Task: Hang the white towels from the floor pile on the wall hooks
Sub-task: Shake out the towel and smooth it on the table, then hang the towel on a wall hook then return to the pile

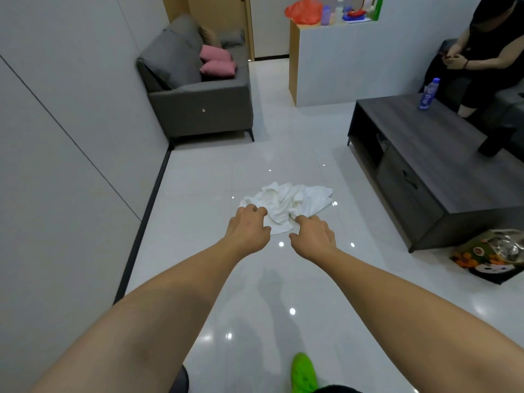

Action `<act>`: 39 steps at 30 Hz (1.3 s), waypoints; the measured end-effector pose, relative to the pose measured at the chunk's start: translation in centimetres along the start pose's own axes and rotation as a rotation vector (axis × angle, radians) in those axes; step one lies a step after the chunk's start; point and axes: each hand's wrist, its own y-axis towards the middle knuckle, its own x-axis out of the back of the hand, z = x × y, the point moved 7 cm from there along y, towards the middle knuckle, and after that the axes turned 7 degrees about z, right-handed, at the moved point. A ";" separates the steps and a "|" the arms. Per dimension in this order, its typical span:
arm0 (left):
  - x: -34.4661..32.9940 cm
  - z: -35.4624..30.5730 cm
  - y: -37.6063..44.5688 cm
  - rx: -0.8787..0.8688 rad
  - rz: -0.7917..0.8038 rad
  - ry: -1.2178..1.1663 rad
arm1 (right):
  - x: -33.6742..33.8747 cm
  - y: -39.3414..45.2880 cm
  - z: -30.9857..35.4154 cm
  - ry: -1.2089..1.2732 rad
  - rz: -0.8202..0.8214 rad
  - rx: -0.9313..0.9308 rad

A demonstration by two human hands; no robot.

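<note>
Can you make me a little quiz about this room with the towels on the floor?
1. True or false: the white towels already hang on a hook.
2. What colour are the cushions on the sofa?
3. Where does the water bottle stand? A) on the floor B) on the dark low table C) on the sofa

Key:
1. False. They lie in a pile on the floor, with the left hand and right hand reaching toward them.
2. Pink.
3. B.

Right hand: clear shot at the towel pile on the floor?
Probably yes. The right hand reaches over bare floor with its fingers at the near edge of the towel pile; nothing lies between them.
</note>
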 end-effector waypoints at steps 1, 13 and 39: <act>0.2 -0.4 1.5 0.006 0.003 -0.002 | 0.5 1.4 -0.4 -0.002 0.010 0.003; -1.2 0.3 15.0 0.060 0.077 -0.020 | 1.8 15.0 -2.5 -0.051 0.115 -0.016; -3.7 12.6 50.8 0.088 0.350 -0.172 | 0.8 49.0 -0.2 0.031 0.286 -0.281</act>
